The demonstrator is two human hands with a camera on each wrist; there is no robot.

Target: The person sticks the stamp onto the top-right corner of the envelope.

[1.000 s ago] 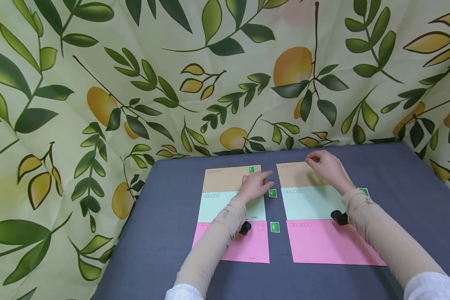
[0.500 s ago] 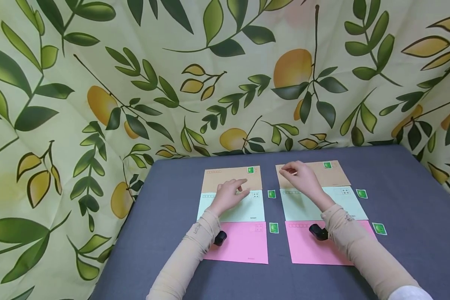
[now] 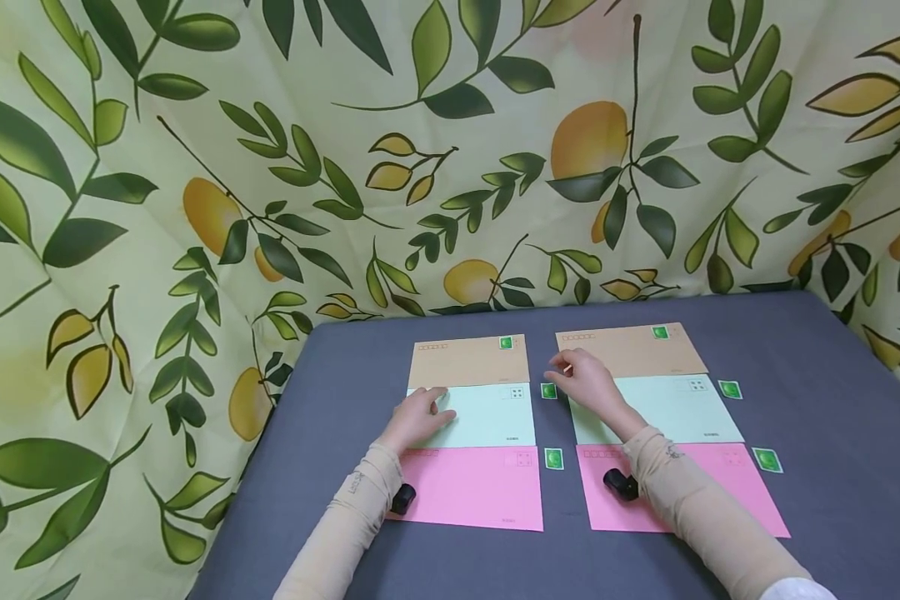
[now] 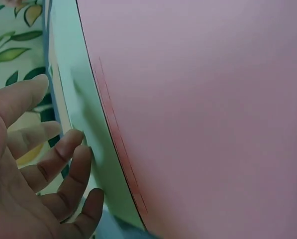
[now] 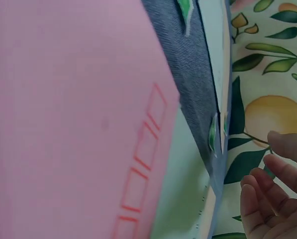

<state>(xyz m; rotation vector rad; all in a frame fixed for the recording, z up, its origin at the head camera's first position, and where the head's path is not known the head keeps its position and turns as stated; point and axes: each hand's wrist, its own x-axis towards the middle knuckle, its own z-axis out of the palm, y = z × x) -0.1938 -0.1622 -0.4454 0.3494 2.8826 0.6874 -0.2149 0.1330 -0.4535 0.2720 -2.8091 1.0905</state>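
My left hand [image 3: 417, 417] hovers over the left mint-green envelope [image 3: 487, 421], fingers loosely bent with nothing between them. In the left wrist view, the left hand [image 4: 44, 184] shows relaxed, spread fingers beside the pink envelope [image 4: 188, 109]. My right hand [image 3: 588, 385] is above the left side of the right mint-green envelope [image 3: 675, 408]. Its fingertips reach close to a green postage stamp [image 3: 549, 391] on the cloth between the two columns. In the right wrist view, the right hand [image 5: 277, 194] has loosely curled fingers and holds nothing.
Tan envelopes [image 3: 465, 367] with green stamps [image 3: 506, 342] at their upper right corners lie at the back. Pink envelopes [image 3: 487, 492] lie in front. More loose stamps [image 3: 553, 458] lie beside the columns on the dark cloth [image 3: 307, 467]. A leaf-print curtain [image 3: 390, 217] hangs behind.
My left hand has moved left and toward me, off the tan envelope. My right hand has moved left and toward me, uncovering the stamp on the right tan envelope.
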